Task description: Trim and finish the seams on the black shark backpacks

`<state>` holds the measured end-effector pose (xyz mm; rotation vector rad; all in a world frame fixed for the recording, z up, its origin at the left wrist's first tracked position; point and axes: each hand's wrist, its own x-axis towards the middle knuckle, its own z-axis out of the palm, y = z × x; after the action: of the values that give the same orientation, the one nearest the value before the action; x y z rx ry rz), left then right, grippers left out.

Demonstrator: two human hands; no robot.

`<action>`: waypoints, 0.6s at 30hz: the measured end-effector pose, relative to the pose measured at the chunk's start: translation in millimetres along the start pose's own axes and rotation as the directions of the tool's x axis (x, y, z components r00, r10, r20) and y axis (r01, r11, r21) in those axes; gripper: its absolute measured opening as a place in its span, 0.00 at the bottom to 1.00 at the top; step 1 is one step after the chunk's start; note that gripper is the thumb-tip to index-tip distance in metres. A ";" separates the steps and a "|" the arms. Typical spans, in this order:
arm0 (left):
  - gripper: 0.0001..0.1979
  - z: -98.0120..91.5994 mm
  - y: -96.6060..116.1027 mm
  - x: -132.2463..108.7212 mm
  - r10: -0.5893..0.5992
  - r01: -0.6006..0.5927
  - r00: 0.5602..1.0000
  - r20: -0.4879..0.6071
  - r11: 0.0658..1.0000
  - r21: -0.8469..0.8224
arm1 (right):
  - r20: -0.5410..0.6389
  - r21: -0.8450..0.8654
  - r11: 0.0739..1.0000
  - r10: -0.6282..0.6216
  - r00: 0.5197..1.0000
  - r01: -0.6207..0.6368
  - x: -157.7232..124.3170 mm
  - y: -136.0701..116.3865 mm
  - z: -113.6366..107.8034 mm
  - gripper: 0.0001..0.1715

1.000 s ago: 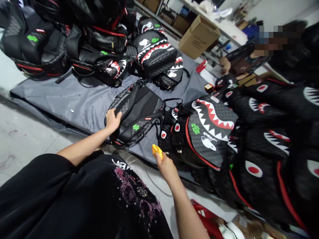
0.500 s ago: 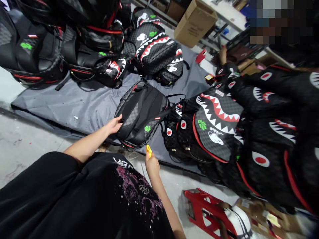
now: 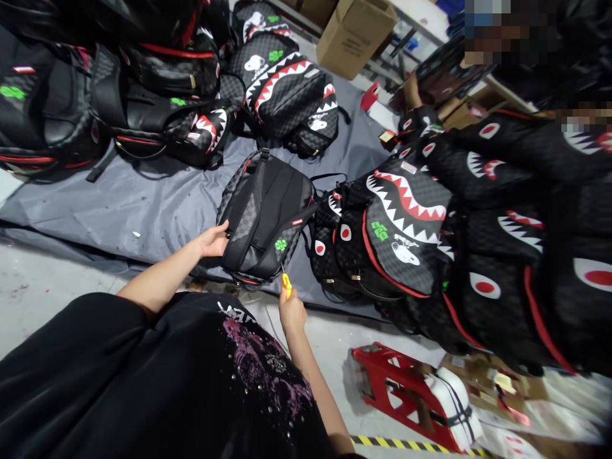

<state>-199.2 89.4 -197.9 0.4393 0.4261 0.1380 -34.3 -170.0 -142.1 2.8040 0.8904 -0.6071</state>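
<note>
A black and grey checkered backpack (image 3: 266, 213) lies straps-up on the grey sheet, with a green patch and a small red label on its strap. At its left edge is my left hand (image 3: 213, 241), thumb on top and fingers against the bag's side, gripping it. My right hand (image 3: 292, 310) is closed around yellow-handled thread snips (image 3: 286, 285) below the bag's lower right corner. The thin metal tip points up at the corner, by the green patch; whether it touches the fabric is hard to see.
Backpacks with shark teeth (image 3: 406, 223) crowd the right side. More bags (image 3: 287, 76) stand at the back and left. The grey sheet (image 3: 157, 210) covers the low surface. A cardboard box (image 3: 356, 35) stands behind. A red cart (image 3: 406, 395) is on the floor. Another person's arm (image 3: 412, 92) shows at back right.
The view has shifted slightly, so the surrounding bags appear further left. The snips' tip is a little higher along the backpack's lower right corner. Both hands keep their holds.
</note>
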 end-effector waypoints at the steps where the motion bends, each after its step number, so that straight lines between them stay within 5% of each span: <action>1: 0.36 1.1 -1.5 -1.6 0.044 -0.044 0.999 0.007 0.999 -0.006 | 0.003 0.011 1.000 -0.004 1.000 0.004 0.3 0.8 1.1 0.25; 5: 0.37 5.7 -9.7 -1.1 0.175 -0.173 0.984 0.030 0.984 -0.051 | -0.007 0.056 0.998 -0.017 1.000 0.017 -0.5 8.0 5.9 0.27; 18: 0.34 17.2 -12.5 1.3 0.191 -0.200 0.978 -0.083 0.974 -0.110 | 0.027 0.205 0.978 0.028 0.999 -0.033 -7.3 15.2 21.2 0.29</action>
<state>-190.2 71.9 -189.7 0.3599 0.4420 0.3694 -38.0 -191.5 -158.2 2.9785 0.8218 -0.7685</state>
